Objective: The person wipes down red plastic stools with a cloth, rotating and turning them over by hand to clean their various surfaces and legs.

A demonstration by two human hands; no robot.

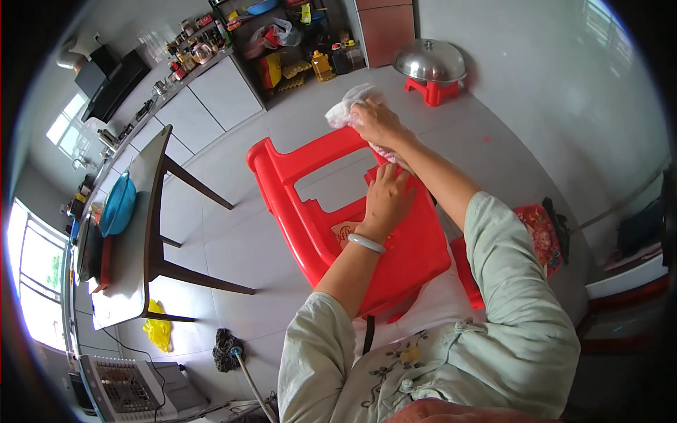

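A red plastic chair [421, 271] stands tilted in front of my body, with a large opening in its frame and a printed sticker on its surface. My right hand [381, 125] is closed around a white cloth [350, 106] at the far top edge of the chair; part of the cloth hangs below the palm. Nearer to me, my left hand [388, 202], a pale bangle at its wrist, grips the chair beside the opening. Its fingertips are partly hidden behind the knuckles.
A dark-legged table [151, 233] with a blue basin [118, 204] stands on the left. A mop head [227, 350] and yellow bag [158, 327] lie on the floor. At the back right, a metal lid [429, 61] rests on a red stool [431, 92].
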